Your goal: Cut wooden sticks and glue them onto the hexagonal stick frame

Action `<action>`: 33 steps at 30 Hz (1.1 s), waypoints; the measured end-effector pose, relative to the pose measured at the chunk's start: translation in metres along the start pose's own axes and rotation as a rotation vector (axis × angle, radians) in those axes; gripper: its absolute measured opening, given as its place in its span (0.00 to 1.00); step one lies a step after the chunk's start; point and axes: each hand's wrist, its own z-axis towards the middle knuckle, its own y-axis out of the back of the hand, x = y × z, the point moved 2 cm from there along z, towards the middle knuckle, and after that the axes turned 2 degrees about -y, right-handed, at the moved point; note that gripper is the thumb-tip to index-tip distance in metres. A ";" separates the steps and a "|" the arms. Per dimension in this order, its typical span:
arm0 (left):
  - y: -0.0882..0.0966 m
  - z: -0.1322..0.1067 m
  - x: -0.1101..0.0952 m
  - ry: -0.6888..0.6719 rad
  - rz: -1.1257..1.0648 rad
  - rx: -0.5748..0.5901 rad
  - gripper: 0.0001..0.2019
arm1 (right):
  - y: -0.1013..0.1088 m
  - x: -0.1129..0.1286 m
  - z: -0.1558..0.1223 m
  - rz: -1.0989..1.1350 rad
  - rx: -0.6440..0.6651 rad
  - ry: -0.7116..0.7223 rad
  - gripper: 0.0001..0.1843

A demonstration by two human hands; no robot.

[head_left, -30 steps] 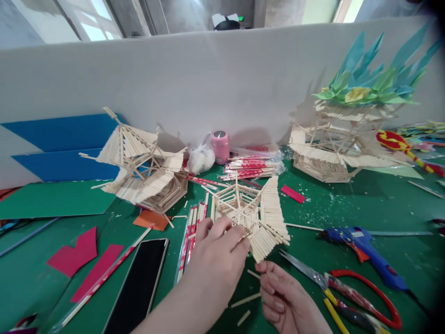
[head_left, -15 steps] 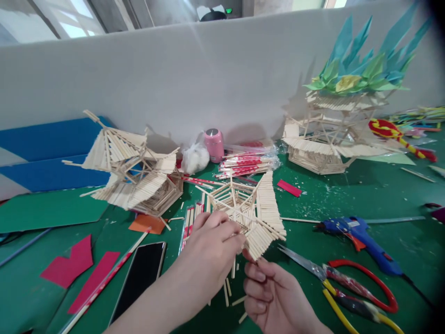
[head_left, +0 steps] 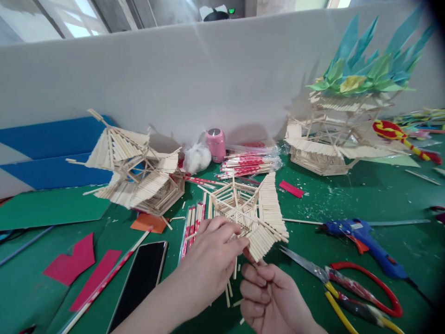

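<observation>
A half-covered model of thin wooden sticks (head_left: 239,199), its ribs spread like a web, stands in front of me on the green table. Two of its sections carry close-set stick panels (head_left: 273,202). My left hand (head_left: 215,253) lies over the near side with its fingers curled on the frame; the fingertips are partly hidden. Just below the near panel, my right hand (head_left: 267,294) is closed in a pinch at the panel's lower edge, the other fingers folded. Loose stick pieces (head_left: 228,294) lie beneath the hands.
Right: a blue glue gun (head_left: 365,246) and scissors (head_left: 333,278). Left: a phone (head_left: 142,278), red paper (head_left: 74,260) and a finished-looking stick pavilion (head_left: 139,176). Behind: a pink container (head_left: 216,146), bagged sticks (head_left: 248,164) and a paper-topped stick model (head_left: 323,144).
The whole view has shifted slightly. My right hand has drawn in a little to the left under the panel; my left hand stays on the model.
</observation>
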 end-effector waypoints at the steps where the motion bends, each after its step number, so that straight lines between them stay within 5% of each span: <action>1: -0.001 -0.001 0.001 -0.002 -0.002 0.005 0.17 | 0.000 0.000 0.000 -0.001 -0.001 -0.005 0.13; 28: -0.006 0.001 0.001 -0.001 0.090 0.030 0.17 | 0.002 0.002 0.000 0.037 0.048 -0.018 0.10; 33: -0.008 -0.003 0.001 -0.011 0.071 -0.036 0.16 | 0.002 0.003 -0.001 -0.011 0.060 0.012 0.08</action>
